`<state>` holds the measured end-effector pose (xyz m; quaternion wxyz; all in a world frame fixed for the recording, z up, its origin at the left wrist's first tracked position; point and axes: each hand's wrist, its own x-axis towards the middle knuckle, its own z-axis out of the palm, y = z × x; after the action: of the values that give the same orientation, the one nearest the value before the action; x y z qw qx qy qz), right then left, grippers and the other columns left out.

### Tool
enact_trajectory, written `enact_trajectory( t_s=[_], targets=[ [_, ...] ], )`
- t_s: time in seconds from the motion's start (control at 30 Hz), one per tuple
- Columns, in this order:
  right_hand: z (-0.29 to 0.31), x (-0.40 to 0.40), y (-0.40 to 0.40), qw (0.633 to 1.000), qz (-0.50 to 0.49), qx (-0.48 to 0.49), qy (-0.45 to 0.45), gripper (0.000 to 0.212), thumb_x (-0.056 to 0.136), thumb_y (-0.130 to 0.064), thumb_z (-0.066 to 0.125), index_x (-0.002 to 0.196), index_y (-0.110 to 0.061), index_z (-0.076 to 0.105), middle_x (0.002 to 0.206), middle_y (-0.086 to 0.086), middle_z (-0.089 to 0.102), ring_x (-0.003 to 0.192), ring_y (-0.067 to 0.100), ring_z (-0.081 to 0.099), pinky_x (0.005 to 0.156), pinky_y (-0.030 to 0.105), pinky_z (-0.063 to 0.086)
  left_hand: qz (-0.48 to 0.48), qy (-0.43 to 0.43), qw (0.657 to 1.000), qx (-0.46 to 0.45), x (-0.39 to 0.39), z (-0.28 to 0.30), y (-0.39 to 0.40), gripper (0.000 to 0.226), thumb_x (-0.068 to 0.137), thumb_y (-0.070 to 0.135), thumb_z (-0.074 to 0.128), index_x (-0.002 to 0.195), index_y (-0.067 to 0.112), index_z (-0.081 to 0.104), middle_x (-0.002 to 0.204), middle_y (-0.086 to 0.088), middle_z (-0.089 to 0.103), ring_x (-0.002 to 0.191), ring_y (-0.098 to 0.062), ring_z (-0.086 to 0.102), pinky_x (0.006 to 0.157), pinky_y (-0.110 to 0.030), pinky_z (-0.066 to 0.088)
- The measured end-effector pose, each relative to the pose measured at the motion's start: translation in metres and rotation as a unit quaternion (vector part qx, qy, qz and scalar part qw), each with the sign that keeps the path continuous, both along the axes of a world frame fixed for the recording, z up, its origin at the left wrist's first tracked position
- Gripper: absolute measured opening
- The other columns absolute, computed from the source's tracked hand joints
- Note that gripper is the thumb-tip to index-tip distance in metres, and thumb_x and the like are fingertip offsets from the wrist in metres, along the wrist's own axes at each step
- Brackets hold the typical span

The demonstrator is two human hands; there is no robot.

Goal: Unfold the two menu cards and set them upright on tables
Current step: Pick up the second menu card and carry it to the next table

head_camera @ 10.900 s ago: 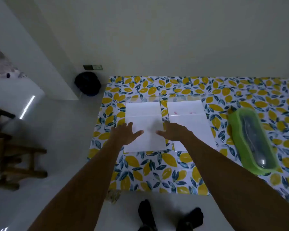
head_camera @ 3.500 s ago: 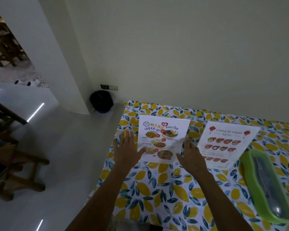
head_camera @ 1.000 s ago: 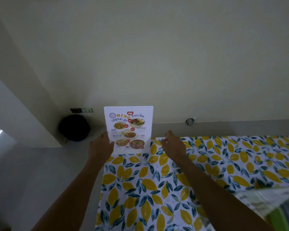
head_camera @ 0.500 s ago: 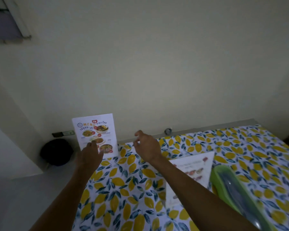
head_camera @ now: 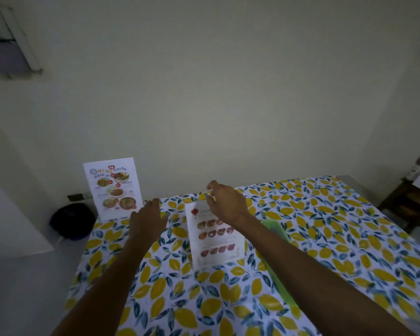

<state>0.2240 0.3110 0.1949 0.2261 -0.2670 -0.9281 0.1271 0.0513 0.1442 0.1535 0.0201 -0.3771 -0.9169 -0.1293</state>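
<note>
Since half a second ago we have swung both arms off the Thai menu card (head_camera: 112, 187) and toward the Chinese menu card (head_camera: 215, 238). Taking the table (head_camera: 325, 243) as our landmark, its lemon-print cloth fills the lower view. The green tray (head_camera: 275, 241) lies near the table's middle, largely under our right forearm. The Thai menu card stands upright at the table's far left corner, against the wall. The Chinese menu card stands tilted toward us in the table's middle, just left of the tray. Our left hand (head_camera: 148, 219) hovers open, palm down, between the two cards and holds nothing. Our right hand (head_camera: 226, 202) is over the Chinese card's top edge, fingers curled as if to pinch; whether they grip it we cannot tell (the hand hides the edge). We judge the card light, thin and easily toppled, best held by its top fold or both side edges.
</note>
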Motion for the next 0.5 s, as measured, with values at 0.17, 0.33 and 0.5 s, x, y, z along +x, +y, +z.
enact_trajectory(
  t_s=[0.17,0.33,0.5],
  targets=[
    [-0.004,0.049,0.033,0.997,-0.051,0.045,-0.04,0.035,0.094,-0.031,0.053,0.125,-0.014,0.051,0.116,0.013,0.062,0.11,0.034,0.056,0.074,0.042,0.052,-0.015,-0.02,0.999,-0.03,0.022,-0.007,0.012,0.066,0.094,0.052,0.048,0.146,0.015,0.034,0.147,-0.007,0.046,0.131,-0.027,0.048,0.106,-0.048,0.037],
    [-0.036,0.073,0.071,0.981,-0.146,-0.014,-0.125,0.064,0.09,-0.031,0.061,0.142,-0.007,0.034,0.141,0.018,0.045,0.129,0.04,0.041,0.099,0.046,0.045,-0.019,-0.1,0.993,-0.055,0.025,-0.031,0.028,0.095,0.075,0.074,0.059,0.148,0.02,0.032,0.151,-0.004,0.044,0.134,-0.024,0.046,0.109,-0.047,0.037],
    [-0.095,0.072,0.09,0.956,-0.126,-0.213,-0.157,0.081,0.077,-0.031,0.075,0.142,-0.009,0.032,0.134,0.016,0.055,0.119,0.035,0.056,0.091,0.043,0.051,-0.043,-0.2,0.978,-0.028,0.022,-0.069,0.043,0.079,0.059,0.076,0.068,0.125,0.034,0.056,0.121,0.012,0.068,0.106,-0.013,0.065,0.085,-0.035,0.054]
  ],
)
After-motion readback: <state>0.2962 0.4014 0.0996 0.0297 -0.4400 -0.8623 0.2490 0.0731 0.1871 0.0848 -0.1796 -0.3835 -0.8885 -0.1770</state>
